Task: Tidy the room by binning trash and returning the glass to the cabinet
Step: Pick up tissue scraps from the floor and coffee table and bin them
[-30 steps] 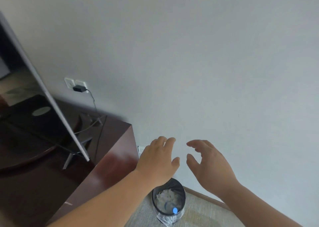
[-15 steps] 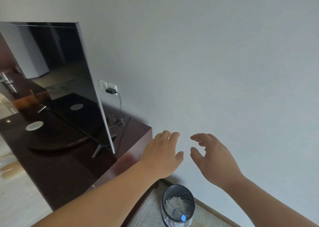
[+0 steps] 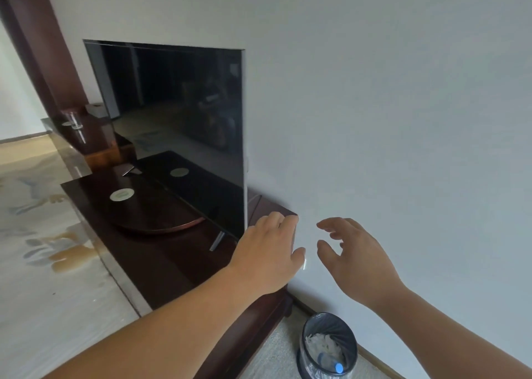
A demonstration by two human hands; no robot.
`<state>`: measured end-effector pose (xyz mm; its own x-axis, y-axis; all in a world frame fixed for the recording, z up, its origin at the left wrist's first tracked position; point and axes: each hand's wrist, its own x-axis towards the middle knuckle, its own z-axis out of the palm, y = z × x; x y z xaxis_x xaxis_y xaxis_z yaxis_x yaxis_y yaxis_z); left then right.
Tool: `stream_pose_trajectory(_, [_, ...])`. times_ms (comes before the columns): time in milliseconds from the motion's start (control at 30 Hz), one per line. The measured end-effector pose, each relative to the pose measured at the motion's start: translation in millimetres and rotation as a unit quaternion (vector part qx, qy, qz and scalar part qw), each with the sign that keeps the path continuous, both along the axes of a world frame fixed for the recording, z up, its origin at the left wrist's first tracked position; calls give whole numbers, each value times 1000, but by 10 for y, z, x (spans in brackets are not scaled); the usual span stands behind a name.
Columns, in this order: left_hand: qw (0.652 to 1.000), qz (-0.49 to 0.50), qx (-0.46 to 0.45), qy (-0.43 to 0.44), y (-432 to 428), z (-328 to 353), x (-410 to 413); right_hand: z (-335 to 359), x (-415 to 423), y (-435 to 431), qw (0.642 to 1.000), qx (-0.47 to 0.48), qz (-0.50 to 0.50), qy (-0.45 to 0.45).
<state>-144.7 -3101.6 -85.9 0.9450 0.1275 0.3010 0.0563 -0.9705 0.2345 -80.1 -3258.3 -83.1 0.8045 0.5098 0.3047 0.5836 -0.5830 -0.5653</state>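
Bin (image 3: pixel 352 350): trash and a bottle (image 3: pixel 331 363) are seen inside; binning is judged done.
Left hand (image 3: pixel 267 257): held over the stand (image 3: pixel 161 263) corner, fingers loosely together, empty.
Right hand (image 3: pixel 357 263): fingers spread, slightly curled, empty.
Glass (image 3: pixel 75 119): stood far off past the TV (image 3: pixel 178 113); it should be gripped low, kept upright.
Writing: none can be read.

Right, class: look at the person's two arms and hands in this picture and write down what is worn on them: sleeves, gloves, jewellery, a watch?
Nothing worn shows. The left hand and the right hand are bare: no gloves, and no rings on the fingers that can be seen. The left forearm and the right forearm are uncovered down to the picture's edge, with no sleeve, watch, bracelet or marking in view.
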Motion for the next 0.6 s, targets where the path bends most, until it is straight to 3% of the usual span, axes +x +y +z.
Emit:
stream_pose_trajectory(367, [987,157,-40,-15,707,-118,-760,71,-431,970,990,-34,136,5])
stream_pose_trajectory(600, [945,321,-55,-3,869,-84,-1312,57,-575,1459,963,-38,267,19])
